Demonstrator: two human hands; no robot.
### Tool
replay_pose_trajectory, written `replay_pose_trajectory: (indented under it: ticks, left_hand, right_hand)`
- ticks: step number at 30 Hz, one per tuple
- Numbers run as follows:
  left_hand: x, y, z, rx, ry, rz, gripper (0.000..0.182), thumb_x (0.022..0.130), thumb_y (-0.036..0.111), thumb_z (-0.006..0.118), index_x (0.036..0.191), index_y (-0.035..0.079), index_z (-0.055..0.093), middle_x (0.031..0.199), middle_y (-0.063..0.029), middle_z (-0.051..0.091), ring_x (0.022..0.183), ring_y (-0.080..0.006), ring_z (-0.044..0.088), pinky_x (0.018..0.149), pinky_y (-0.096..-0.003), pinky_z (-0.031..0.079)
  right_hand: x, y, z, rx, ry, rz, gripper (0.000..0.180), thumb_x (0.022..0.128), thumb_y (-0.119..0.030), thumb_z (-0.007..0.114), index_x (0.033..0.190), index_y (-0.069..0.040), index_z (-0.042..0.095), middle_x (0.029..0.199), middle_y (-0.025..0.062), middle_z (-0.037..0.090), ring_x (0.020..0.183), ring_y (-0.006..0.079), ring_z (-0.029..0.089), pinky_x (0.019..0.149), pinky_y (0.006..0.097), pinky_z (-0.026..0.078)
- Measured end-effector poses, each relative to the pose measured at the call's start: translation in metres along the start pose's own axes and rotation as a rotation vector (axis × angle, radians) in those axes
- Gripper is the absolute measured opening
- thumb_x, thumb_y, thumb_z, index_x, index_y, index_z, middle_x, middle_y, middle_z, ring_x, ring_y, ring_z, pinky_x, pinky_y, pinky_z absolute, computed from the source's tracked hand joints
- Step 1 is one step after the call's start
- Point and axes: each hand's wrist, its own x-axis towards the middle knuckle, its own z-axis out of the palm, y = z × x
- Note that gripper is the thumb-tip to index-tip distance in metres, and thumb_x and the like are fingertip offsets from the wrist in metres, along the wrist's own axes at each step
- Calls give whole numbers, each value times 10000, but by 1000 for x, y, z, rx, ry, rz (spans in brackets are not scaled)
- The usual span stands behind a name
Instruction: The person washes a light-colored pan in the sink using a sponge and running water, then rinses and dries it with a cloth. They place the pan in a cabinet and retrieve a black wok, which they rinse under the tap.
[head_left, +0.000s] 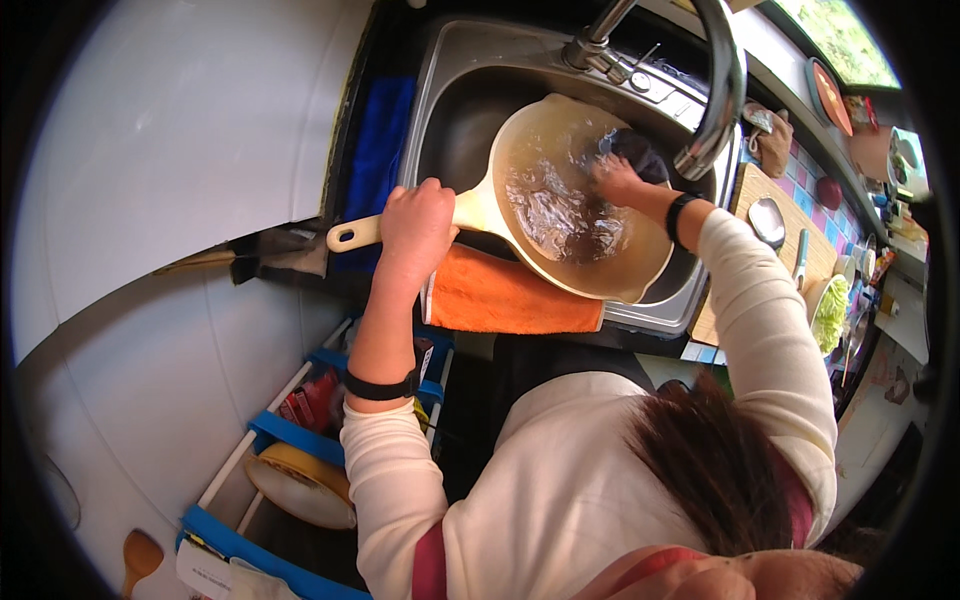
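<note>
A cream-coloured wok (656, 259) full of cloudy, rippling water sits tilted in the stainless steel sink (439, 56). My left hand (420, 225) is closed around its long handle (360, 233). Inside the pan, at its upper right, my right hand (616, 180) is partly under the water, beside a dark cloth (639, 154). The fingertips are blurred by water, so their hold on the cloth cannot be made out. An orange towel (510, 296) hangs over the sink's front edge, below the pan.
A chrome faucet (705, 146) arches above the sink's right side. On the right, a wooden cutting board (757, 184) holds a metal ladle (766, 219) and a knife (802, 259), with a bowl of cabbage (829, 315) nearby. A blue towel (381, 135) lies left; a blue-and-white rack (296, 439) stands below.
</note>
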Motion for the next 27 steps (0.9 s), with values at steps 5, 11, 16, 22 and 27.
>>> replay_pose_trajectory:
  ticks: [5,11,16,22,27]
  left_hand:
    - [-1,-1,3,-7,15,10,231,588,113,736,753,59,584,763,-86,541,747,-259,557,695,-361,400]
    - [0,-1,2,11,16,6,225,594,113,729,764,55,593,777,-90,550,760,-264,560,712,-361,404]
    - [1,1,-1,0,-30,-23,242,603,104,723,807,47,607,805,-90,564,780,-267,561,746,-359,411]
    - [0,5,-6,-6,-46,-50,294,604,109,731,869,48,619,833,-93,576,799,-271,559,760,-361,414]
    - [0,6,-7,-3,-47,-50,293,601,103,731,866,52,616,829,-93,575,802,-269,558,756,-362,416]
  right_hand:
    - [51,-83,-62,1045,298,262,502,898,-336,375,1358,-215,215,1336,201,324,1238,388,299,998,506,250]
    - [-1,-123,-160,2378,74,177,671,927,-335,370,1382,-283,-121,1433,149,157,1291,288,204,1024,440,192]
    - [-76,-131,-147,1969,-303,-279,642,923,-443,330,1410,-222,-26,1461,138,54,1331,268,114,1049,404,166]
    - [-138,-35,-66,865,-694,-668,590,907,-515,289,1373,-156,251,1387,147,289,1291,285,243,1042,386,208]
    - [-80,35,7,52,-473,-655,435,793,-359,527,1069,-25,565,1019,169,582,942,340,559,796,451,441]
